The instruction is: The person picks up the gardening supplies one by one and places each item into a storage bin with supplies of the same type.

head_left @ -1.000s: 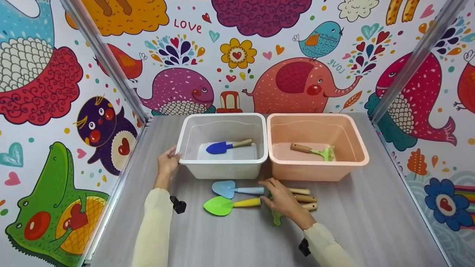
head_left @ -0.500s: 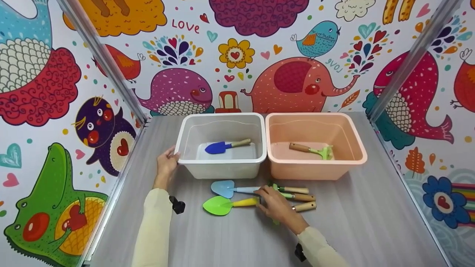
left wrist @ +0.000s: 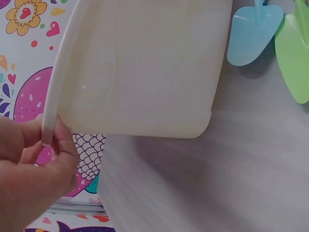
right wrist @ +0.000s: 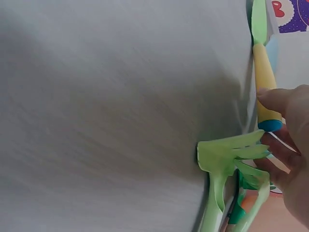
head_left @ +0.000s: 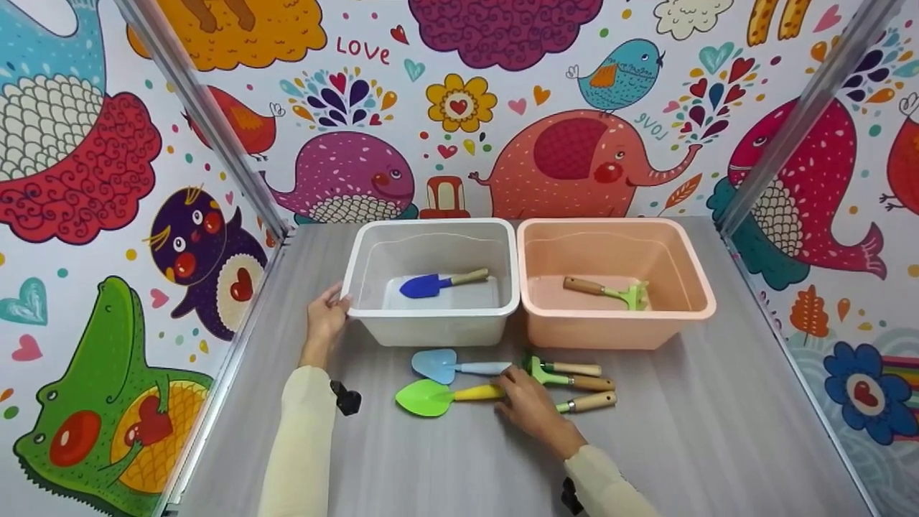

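Observation:
My left hand [head_left: 327,317] pinches the left rim of the white plastic tub [head_left: 434,330] between thumb and fingers, plain in the left wrist view. My right hand [head_left: 535,408] is at the handle of a green trowel [head_left: 425,398]. The right wrist view shows the thumb across its yellow handle [right wrist: 265,79], fingers on the far side, partly hidden. Just beyond lies a light blue trowel [head_left: 434,366]. Beside the right hand are several green-headed hand tools with wooden handles, among them a green hand rake [right wrist: 219,157] close to the fingers.
A peach tub [head_left: 610,334] stands right against the white one, holding a small green rake [head_left: 632,296] with a brown handle. Inside the white tub lies a blue trowel [head_left: 422,286]. Patterned walls enclose the grey table [head_left: 431,467] at the back and sides.
My right hand has moved left and down from over the wooden-handled tools to the green trowel's yellow handle, uncovering those tools. The left hand stays on the white tub's rim.

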`<state>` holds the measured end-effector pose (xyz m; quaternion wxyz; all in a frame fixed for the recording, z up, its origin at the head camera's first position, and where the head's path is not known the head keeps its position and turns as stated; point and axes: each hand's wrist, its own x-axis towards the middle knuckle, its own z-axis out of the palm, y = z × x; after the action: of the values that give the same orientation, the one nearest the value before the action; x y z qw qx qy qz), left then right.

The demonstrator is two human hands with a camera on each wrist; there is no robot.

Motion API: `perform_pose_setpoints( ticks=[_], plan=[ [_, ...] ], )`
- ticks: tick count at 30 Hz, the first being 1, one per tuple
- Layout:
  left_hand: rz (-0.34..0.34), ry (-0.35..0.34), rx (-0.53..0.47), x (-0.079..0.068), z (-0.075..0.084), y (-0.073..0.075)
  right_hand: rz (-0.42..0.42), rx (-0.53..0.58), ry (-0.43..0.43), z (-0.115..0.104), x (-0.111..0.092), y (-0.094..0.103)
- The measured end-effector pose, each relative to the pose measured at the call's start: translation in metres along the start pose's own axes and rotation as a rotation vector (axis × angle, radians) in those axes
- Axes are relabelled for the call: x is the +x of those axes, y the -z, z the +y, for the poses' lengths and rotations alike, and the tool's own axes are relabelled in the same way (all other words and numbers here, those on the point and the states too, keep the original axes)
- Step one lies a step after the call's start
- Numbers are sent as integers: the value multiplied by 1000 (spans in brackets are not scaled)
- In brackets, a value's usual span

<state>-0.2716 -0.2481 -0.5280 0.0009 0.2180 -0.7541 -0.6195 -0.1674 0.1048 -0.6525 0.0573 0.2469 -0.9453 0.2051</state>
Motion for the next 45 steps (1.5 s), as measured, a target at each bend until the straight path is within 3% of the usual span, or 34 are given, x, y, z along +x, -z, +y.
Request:
perform_pose_setpoints(
  ticks=[11,24,33,45],
  plan=[
    [-2,9,28,-1,1,-1,45,10,18,-1,3,-8],
    [1,2,44,0,-1,-1,-65,87,-44,-11,4,-4],
    [15,-11,9,0,-1,-1,57,11,22,-14,1,-6],
    [41,-64,44,0,-1,-2,117,114,-35,-11,-5,4]
  ],
)
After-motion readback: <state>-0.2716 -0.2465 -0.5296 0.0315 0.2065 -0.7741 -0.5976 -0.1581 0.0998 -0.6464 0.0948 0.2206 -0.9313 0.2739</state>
